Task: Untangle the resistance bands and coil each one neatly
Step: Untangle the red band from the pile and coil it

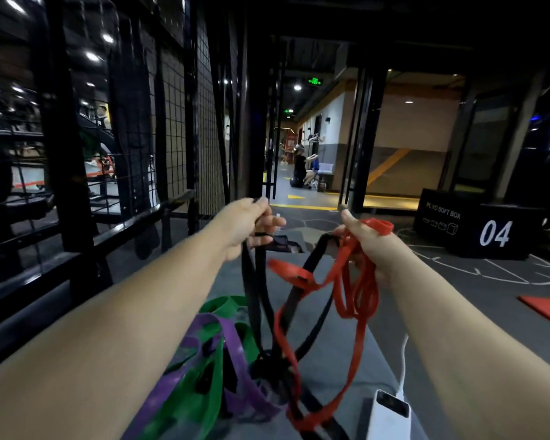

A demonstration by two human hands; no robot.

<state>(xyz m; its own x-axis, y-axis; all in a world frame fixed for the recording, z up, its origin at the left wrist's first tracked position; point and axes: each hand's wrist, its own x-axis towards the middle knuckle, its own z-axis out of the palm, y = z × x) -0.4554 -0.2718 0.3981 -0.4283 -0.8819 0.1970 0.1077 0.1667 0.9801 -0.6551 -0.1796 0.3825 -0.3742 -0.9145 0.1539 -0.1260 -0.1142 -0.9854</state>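
Rightward, beyond the tangled bands [277, 331], a box [472, 238] reads "PLYO SOFT BOX", "04".

1. Dim gym; the brightest patch is the lit corridor [299, 128] left of the black box [477, 230].
2. Ceiling spots [92, 55] far left of the box smear into streaks.
3. Frame edges bend; the foreground below the box looks soft.

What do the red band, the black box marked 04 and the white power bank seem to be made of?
Red band: probably rubber or latex, matte; it hangs limp in flat, twisting loops.
Black box: perhaps foam under a matte cover; its print reads SOFT BOX.
White power bank: seemingly hard plastic, slightly glossy; smooth rigid shell with a sheen.
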